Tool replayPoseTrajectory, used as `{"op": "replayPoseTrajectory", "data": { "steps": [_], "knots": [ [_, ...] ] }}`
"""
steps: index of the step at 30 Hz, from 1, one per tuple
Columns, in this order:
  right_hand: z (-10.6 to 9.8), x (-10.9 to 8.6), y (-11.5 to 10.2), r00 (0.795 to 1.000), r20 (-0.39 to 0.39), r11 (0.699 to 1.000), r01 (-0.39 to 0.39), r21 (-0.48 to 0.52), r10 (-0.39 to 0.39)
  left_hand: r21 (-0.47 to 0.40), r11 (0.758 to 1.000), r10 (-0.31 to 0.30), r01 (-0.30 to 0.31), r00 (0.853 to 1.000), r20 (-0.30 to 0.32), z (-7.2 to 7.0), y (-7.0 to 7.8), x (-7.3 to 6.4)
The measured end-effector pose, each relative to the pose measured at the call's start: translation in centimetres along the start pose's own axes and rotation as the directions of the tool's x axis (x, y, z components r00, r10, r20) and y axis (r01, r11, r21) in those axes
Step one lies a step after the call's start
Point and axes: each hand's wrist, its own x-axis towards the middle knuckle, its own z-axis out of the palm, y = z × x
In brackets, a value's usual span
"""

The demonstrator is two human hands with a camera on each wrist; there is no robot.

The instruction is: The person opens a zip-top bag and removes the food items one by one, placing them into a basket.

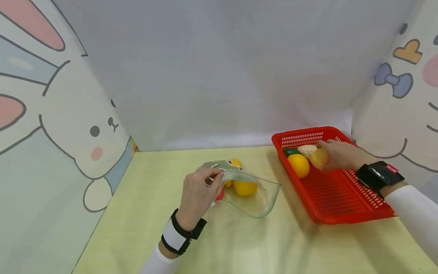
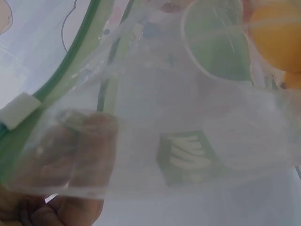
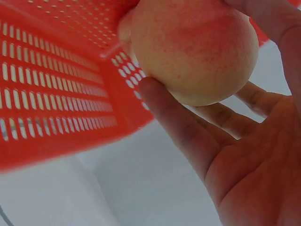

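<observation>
My left hand (image 1: 198, 195) pinches the rim of a clear zip bag (image 1: 265, 203) that lies mouth towards me on the table. Yellow fruit (image 1: 245, 188) and something red (image 1: 219, 195) show inside it. Through the film in the left wrist view, the fingers (image 2: 96, 150) and a round orange fruit (image 2: 278, 40) are visible. Over at the red basket (image 1: 313, 207), my right hand (image 1: 342, 154) holds a peach (image 1: 319, 158). The right wrist view has its fingers (image 3: 181, 117) and thumb around the peach's pale, red-blushed skin (image 3: 197, 52).
Inside the basket, near its left side, are an orange fruit (image 1: 298, 166), a dark green item (image 1: 291, 152) and a pale, wrinkled item (image 1: 307, 150). The pale yellow table (image 1: 150, 182) meets a grey-white backdrop (image 1: 219, 76) behind. Side panels with rabbit drawings (image 1: 68, 137) stand left and right.
</observation>
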Motion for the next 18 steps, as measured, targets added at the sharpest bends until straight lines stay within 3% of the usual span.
{"op": "replayPoseTrajectory", "data": {
  "steps": [10,18],
  "knots": [
    [2.8,1.6,1.0,0.997,0.076,1.000,-0.018,-0.015,0.019,0.011,1.000,0.009,-0.009,1.000,-0.003,0.0,0.0,0.0],
    [4.3,2.1,1.3,0.999,0.046,1.000,0.000,-0.006,0.000,0.015,1.000,0.015,-0.015,1.000,-0.011,0.0,-0.1,0.0]
  ]
}}
